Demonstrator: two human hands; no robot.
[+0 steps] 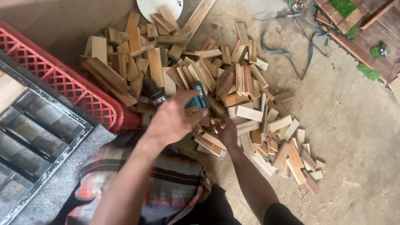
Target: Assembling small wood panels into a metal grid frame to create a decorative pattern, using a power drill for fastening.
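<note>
The left hand has a wide open grip just over the blue drill on the wood pile, while the right hand pinches a small wood piece; a bump could make the pieces slide.

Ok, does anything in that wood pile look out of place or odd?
Yes: a teal and black cordless drill lies in the heap of small wooden offcuts, partly under the left hand. A white plate at the top edge has wood pieces resting on it. The right hand is among the offcuts.
</note>
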